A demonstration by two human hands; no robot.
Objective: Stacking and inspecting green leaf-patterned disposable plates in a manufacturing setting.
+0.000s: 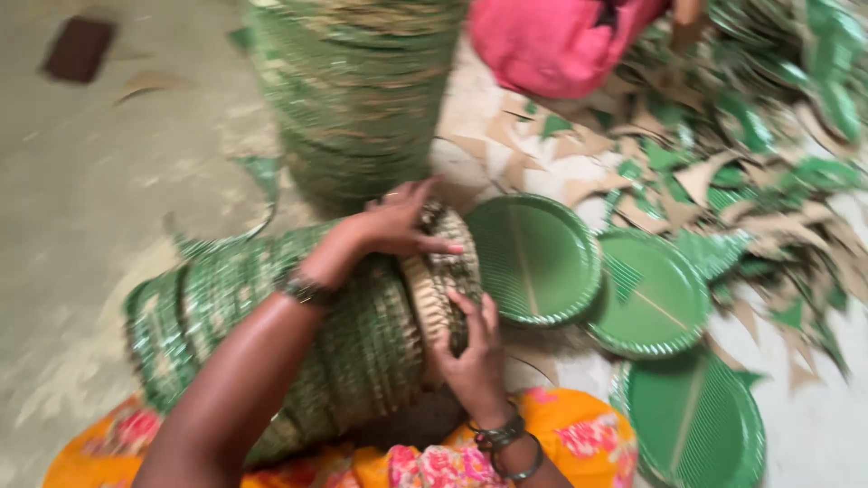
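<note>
Plate stack (pixel 362 343) lies on its side across my lap, partly on the floor (pixel 81 199), a long curved column of nested green paper plates. Looks light but floppy as a whole; I'd expect it to bend or fan apart unless held at the end and supported underneath. Rims thin, crush easily. Left hand (pixel 398 224) clamps over the top of the stack's end, fingers spread. Right hand (pixel 470 357) grips the end face from below, thumb on the outer plate. Loose plates (pixel 538 258) lie just beside the end, scraps (pixel 705 181) beyond. Tall stack (pixel 357 90) stands behind. Frame blurred.
</note>
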